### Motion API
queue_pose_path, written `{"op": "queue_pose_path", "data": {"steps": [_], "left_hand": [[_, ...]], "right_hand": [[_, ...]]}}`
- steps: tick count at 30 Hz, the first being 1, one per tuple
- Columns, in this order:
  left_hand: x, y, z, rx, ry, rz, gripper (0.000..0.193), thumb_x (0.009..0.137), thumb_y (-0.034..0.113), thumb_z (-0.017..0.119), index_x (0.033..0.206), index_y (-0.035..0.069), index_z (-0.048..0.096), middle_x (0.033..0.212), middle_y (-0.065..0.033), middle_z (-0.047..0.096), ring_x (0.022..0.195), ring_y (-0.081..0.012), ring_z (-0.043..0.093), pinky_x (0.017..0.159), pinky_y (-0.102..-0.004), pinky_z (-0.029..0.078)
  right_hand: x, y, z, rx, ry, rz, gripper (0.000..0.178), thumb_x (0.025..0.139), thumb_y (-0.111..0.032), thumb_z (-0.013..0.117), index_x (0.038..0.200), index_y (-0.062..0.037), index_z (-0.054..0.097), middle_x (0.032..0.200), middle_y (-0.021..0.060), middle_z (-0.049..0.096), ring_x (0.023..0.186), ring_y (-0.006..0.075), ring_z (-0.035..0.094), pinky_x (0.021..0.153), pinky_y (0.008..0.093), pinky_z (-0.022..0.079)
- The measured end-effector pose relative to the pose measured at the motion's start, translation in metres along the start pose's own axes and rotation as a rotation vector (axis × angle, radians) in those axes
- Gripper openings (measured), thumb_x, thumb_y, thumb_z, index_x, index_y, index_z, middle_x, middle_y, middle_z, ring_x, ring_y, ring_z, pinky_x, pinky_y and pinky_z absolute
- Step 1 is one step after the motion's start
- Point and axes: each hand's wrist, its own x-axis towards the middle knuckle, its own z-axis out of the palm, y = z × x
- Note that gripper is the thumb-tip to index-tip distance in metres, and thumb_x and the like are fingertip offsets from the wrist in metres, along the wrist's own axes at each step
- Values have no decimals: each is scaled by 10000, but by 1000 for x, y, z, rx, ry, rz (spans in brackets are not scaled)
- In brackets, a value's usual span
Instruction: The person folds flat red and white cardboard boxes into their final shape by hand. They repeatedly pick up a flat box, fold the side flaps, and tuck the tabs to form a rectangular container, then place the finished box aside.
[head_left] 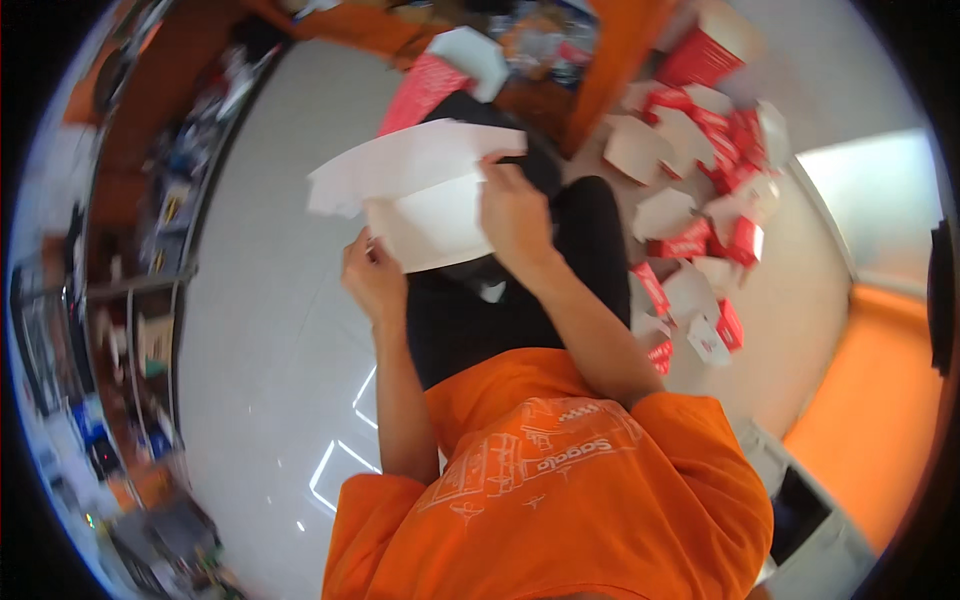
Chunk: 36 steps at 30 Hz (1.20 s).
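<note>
Above my lap I hold a partly folded paperboard food box (440,222), its white inside facing up and one long flap standing along the far side. At the box's near left corner, my left hand (376,280) is closed, its thumb pressed on the edge. My right hand (515,215) grips the right side, fingers bent over the wall; the fingertips are partly blurred. Just beyond, a red and white box (425,90) rests by my dark-trousered leg.
To my right, a heap of red and white folded boxes (690,225) covers part of the floor. Shelves (150,290) crowded with goods run along the left. An orange wooden post (610,80) stands ahead, and an orange panel (860,400) lies at the right.
</note>
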Motion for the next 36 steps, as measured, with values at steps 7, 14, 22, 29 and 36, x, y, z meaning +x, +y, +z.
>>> {"op": "queue_pose_path", "data": {"steps": [7,14,22,29,36], "left_hand": [[-6,-6,21,126,0,105,270,905,-29,629,1154,-4,729,960,-222,686,864,-374,675,734,-458,548],[23,-3,10,221,-167,54,312,986,177,593,1179,-37,712,1074,-243,725,974,-403,698,836,-478,551],[58,-62,34,408,-191,268,481,1085,363,449,1200,-15,723,1092,-282,714,975,-474,676,838,-524,532],[88,-130,30,689,-335,518,355,1061,212,465,1173,-40,688,995,-316,701,887,-482,683,757,-579,546],[48,-89,13,722,-293,310,450,1083,276,410,1031,-51,713,955,-293,699,864,-491,659,764,-579,539]], "right_hand": [[-6,16,18,-210,55,-55,430,840,-109,620,1228,75,605,942,135,674,855,273,670,601,370,610],[-6,16,37,-118,89,8,397,839,-119,615,1174,94,620,1174,245,598,900,295,654,562,368,619],[-7,32,42,192,88,48,339,925,-173,640,1217,-15,570,1140,153,564,971,329,656,731,445,595],[-76,136,-64,440,420,377,184,896,-159,693,1041,-48,666,1049,158,648,1001,380,655,875,475,547],[-222,320,-23,121,271,1201,247,897,-227,625,995,-27,731,1008,242,717,985,418,685,864,494,537]]}}
